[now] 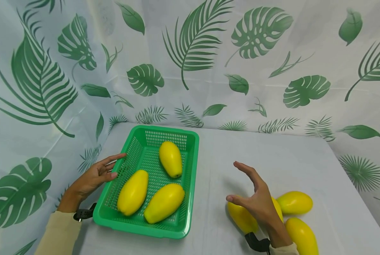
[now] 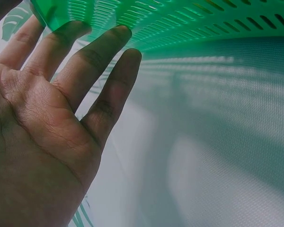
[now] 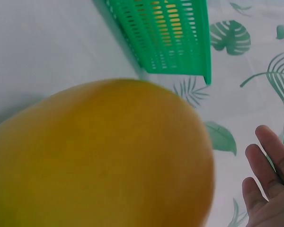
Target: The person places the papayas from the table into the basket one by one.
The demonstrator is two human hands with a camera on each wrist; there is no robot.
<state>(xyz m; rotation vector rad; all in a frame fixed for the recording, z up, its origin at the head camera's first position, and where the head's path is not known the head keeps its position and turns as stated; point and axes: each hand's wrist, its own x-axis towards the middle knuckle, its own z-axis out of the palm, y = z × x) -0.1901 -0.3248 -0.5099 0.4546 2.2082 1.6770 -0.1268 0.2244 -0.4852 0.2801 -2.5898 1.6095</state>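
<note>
A green plastic basket (image 1: 194, 170) stands on the left of the table, with three yellow papayas inside: one papaya (image 1: 171, 159) at the back, one papaya (image 1: 133, 193) at the left and one papaya (image 1: 164, 203) at the front. My left hand (image 1: 95, 177) touches the basket's left side, its thumb by the rim; in the left wrist view the fingers (image 2: 97, 59) stretch along the outer wall. Over loose papayas at the right, my right hand (image 1: 258, 198) hovers with thumb and fingers spread, holding nothing. Beneath it lies a papaya (image 1: 241, 216), large in the right wrist view.
More papayas lie on the white table right of my right hand, one papaya (image 1: 294, 202) behind and one papaya (image 1: 302, 235) in front. A leaf-printed white curtain (image 1: 209, 99) closes off the back and sides.
</note>
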